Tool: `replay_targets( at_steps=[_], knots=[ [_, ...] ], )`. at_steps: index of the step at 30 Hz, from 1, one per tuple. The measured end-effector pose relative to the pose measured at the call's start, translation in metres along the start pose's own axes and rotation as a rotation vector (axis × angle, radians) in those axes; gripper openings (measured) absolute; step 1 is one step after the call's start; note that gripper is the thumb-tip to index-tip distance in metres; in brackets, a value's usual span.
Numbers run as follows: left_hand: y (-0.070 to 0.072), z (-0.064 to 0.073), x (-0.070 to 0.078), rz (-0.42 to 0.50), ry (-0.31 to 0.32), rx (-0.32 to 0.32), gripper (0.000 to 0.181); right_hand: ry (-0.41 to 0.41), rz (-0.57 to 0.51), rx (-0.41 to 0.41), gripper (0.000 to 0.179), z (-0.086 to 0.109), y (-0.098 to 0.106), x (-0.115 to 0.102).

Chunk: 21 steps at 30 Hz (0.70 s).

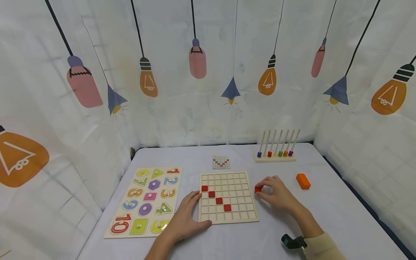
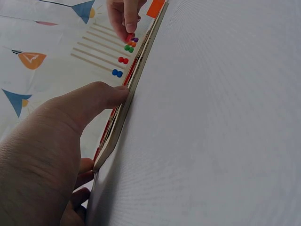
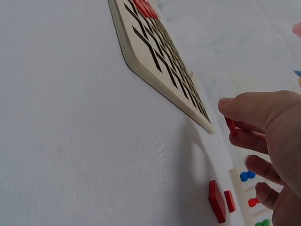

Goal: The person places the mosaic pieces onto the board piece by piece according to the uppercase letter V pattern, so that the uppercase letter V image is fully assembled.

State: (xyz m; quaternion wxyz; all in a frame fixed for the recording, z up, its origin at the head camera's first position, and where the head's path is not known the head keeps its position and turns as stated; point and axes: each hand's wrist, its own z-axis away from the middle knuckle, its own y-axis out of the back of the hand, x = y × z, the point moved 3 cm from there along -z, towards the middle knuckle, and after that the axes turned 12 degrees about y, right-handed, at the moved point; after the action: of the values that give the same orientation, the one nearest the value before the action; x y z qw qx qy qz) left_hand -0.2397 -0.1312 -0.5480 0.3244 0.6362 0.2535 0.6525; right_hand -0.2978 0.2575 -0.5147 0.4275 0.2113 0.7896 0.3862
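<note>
Head view: our left hand, spread wide, touches a square, pale wooden grid board around eight o'clock; at three, our right hand pinches a flat red tile. Left wrist: board's edge runs one-to-seven. Right wrist: tile slants eleven-to-five.

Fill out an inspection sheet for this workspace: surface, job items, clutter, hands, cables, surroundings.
Surface: white cloth, smooth in front of the board.
Job items: grid board, four red tiles set in a diagonal; pattern card beyond it.
Clutter: number puzzle left of board; abacus at far right; orange block right of right hand.
Hands: left hand touches board's edge; right pinches another tile beside board.
Cables: nothing seen.
Surroundings: white backdrop with printed lamps.
</note>
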Motion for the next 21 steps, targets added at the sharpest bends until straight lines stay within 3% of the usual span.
replay_targets(
  at_steps=[21],
  knots=[
    [0.002, 0.000, 0.001, -0.006, -0.004, 0.001, 0.112, -0.033, -0.054, -0.042, 0.023, -0.005, -0.014, -0.019]
  ],
)
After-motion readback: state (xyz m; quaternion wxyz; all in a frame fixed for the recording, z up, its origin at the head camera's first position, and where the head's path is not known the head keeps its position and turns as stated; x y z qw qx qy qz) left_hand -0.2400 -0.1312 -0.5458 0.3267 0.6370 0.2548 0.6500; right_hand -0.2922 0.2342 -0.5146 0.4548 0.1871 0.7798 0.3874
